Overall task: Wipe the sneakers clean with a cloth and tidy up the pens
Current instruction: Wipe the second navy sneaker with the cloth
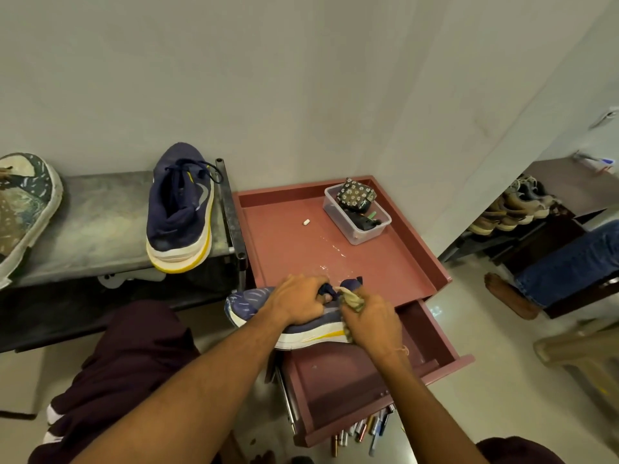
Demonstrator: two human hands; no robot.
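A navy sneaker with a white and yellow sole lies on its side across the front edge of the reddish cabinet top. My left hand grips its collar. My right hand is closed on a crumpled beige cloth, pressed against the sneaker's heel side. The second navy sneaker stands on a grey metal bench to the left. Several pens lie on the floor below the open drawer.
A clear plastic box holding a flowered pouch and small items sits at the cabinet's back right. A small white piece and wet streaks are on the top. A patterned shoe rests far left. A person's leg and a shoe rack are at right.
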